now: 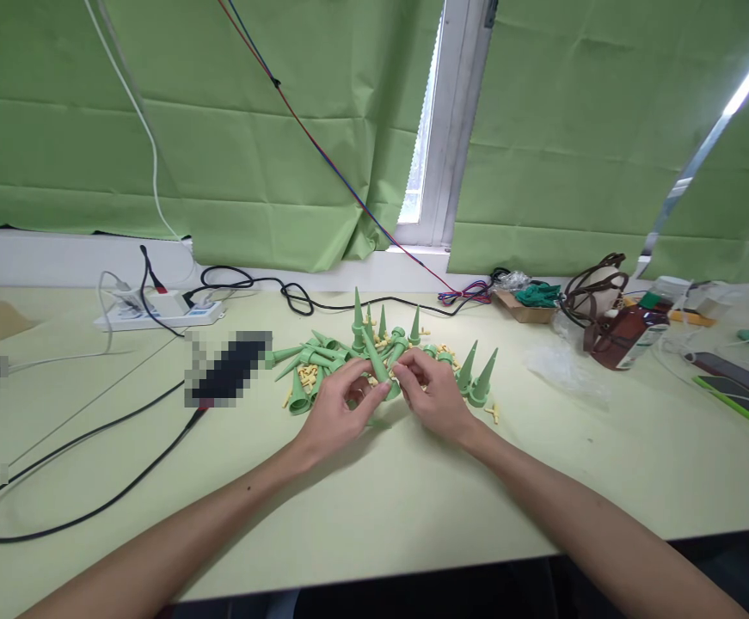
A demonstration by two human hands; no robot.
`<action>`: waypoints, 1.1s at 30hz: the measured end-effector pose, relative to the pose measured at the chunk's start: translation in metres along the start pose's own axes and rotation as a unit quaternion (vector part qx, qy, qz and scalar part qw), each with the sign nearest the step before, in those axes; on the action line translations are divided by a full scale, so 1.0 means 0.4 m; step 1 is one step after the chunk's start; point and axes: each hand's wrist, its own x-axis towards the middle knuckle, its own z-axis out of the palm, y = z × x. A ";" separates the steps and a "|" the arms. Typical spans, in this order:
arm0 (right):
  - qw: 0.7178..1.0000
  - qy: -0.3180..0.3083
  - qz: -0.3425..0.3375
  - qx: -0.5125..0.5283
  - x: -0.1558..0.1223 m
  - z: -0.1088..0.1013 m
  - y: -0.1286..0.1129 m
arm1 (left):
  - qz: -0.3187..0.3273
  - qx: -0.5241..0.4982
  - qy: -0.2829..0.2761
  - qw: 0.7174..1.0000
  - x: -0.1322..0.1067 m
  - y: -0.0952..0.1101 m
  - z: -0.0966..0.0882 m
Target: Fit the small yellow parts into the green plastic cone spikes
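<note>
In front of me, my left hand is closed around a green plastic watering spike, its narrow tip tilted up and away. My right hand is right beside it, thumb and fingers pinched together close to the spike's side; whatever they hold is too small to make out. Behind both hands lies a pile of similar green cone spikes, some lying down and a few standing point up, such as the spike on the right. Small yellow plastic valve pieces are scattered among them, with a loose yellow valve at the right.
A blurred black device with a cable lies left of the pile, before a white power strip. To the right are a small cardboard box, a brown bottle and clear plastic wrap. Green curtains hang behind the table.
</note>
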 end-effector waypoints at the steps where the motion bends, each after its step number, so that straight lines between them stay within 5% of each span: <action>1: 1.000 0.001 -0.002 -0.001 0.000 0.000 0.001 | 0.004 0.002 0.004 1.000 0.000 -0.001 0.001; 33: 0.997 0.011 -0.006 -0.078 0.007 0.004 -0.002 | 0.139 0.089 0.057 0.985 -0.005 -0.018 0.006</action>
